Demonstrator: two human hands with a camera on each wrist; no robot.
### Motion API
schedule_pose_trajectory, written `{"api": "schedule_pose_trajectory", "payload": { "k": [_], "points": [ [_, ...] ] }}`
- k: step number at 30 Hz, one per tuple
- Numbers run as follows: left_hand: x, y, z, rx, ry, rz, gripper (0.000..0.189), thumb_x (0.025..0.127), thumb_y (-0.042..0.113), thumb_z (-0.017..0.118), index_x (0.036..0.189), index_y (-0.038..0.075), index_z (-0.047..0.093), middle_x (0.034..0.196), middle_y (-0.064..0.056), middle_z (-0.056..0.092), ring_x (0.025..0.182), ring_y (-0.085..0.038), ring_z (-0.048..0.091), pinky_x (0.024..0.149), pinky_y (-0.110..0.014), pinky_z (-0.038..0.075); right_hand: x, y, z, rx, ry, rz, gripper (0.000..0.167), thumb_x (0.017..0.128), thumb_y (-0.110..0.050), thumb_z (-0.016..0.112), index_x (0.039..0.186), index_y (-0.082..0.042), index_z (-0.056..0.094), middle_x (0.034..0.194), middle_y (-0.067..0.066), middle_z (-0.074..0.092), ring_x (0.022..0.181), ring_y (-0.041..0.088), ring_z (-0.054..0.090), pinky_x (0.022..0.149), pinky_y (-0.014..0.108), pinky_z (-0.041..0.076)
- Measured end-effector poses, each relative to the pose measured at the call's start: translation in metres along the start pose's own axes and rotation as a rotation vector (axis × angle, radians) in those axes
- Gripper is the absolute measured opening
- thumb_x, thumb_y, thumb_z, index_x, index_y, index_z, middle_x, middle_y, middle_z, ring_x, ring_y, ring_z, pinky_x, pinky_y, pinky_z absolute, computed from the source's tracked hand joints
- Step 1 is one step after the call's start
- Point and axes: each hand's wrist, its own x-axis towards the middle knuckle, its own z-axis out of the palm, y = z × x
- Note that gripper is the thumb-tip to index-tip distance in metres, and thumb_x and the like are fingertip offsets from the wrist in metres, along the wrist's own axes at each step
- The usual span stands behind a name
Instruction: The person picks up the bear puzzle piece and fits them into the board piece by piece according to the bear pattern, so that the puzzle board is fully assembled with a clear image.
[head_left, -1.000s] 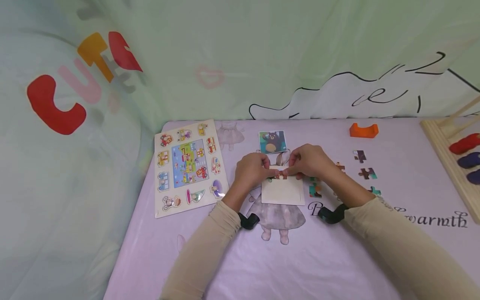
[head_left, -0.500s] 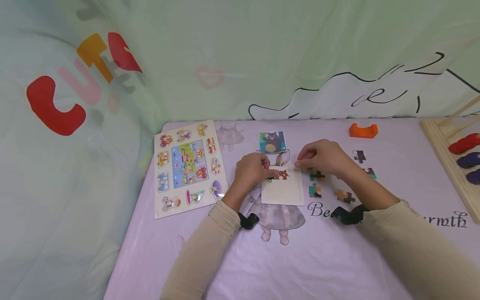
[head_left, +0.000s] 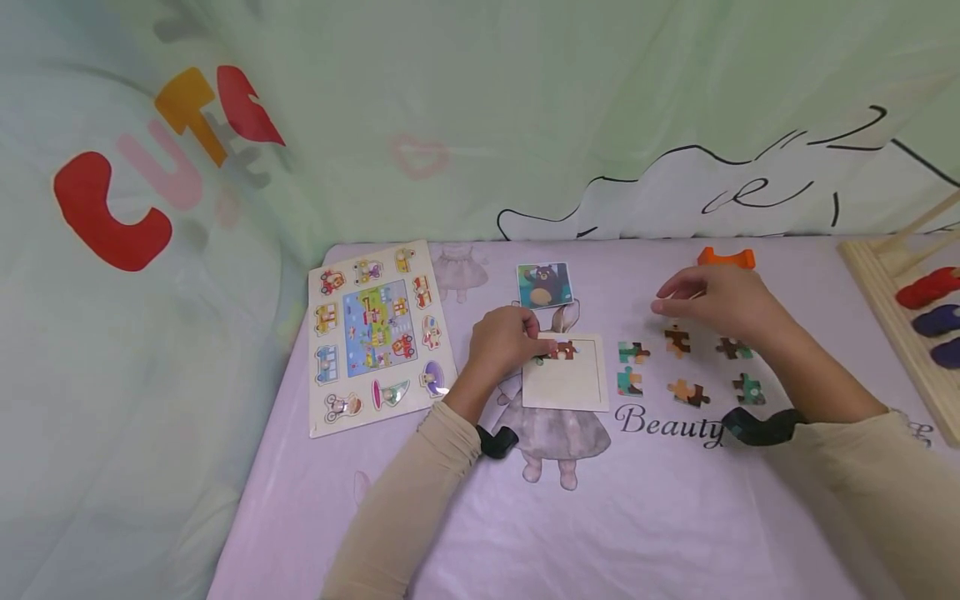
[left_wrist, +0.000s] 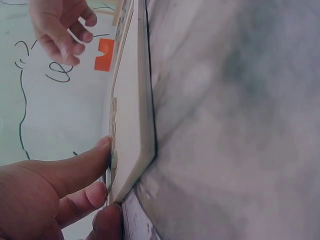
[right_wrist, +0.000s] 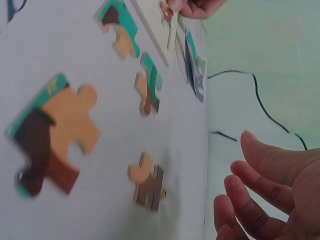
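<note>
orange block (head_left: 739,257) partly hidden, left hand (head_left: 501,340) over board (head_left: 564,387)

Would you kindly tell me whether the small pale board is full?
Partly filled: on the small pale board, puzzle pieces sit along the far edge; the visible rest is bare.

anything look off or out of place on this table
Only slightly: the vehicle board lies askew on the table, its far edge not parallel to the table's. Nothing looks spilled or damaged; the loose puzzle pieces lie beside the wooden tray.
</note>
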Motion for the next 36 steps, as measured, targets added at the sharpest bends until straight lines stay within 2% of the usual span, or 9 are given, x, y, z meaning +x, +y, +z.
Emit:
{"api": "schedule_pose_trajectory", "payload": {
  "k": [7,14,23,36],
  "points": [
    [0.0,-0.001,0.001,-0.002,0.001,-0.006,0.036,0.082,0.045,0.083,0.072,0.018,0.062,0.066,0.005,0.053,0.07,-0.015,0.053,0.06,-0.028,0.035,-0.004,0.025,-0.012,-0.047,0.044,0.031,0.051,0.094,-0.048,0.07,0.121,-0.006,0.07,0.111,0.023,0.067,0.102,0.04,0.054,0.064,0.033,0.045],
    [0.0,-0.001,0.0,-0.002,0.001,-0.002,0.036,0.082,0.045,0.083,0.071,0.018,0.062,0.066,0.005,0.053,0.07,-0.015,0.053,0.059,-0.028,0.035,-0.004,0.048,-0.016,-0.053,0.064,0.101,0.056,0.095,-0.053,0.066,0.125,-0.005,0.066,0.118,0.026,0.062,0.106,0.043,0.046,0.068,0.04,0.044],
    [0.001,0.0,0.0,-0.002,-0.002,-0.005,0.036,0.083,0.045,0.083,0.072,0.018,0.062,0.067,0.004,0.054,0.07,-0.015,0.053,0.059,-0.027,0.035,-0.004,0.065,-0.016,-0.037,0.076,0.189,0.053,0.097,-0.046,0.066,0.127,-0.002,0.065,0.125,0.032,0.055,0.11,0.047,0.041,0.076,0.053,0.046],
    [0.002,-0.001,0.0,0.005,-0.007,0.01,0.036,0.083,0.044,0.083,0.072,0.017,0.062,0.068,0.004,0.053,0.071,-0.014,0.053,0.06,-0.027,0.035,-0.003,0.078,-0.011,-0.018,0.053,0.18,0.052,0.091,-0.043,0.075,0.125,-0.004,0.067,0.106,0.023,0.061,0.104,0.042,0.042,0.069,0.042,0.04]
  ]
}}
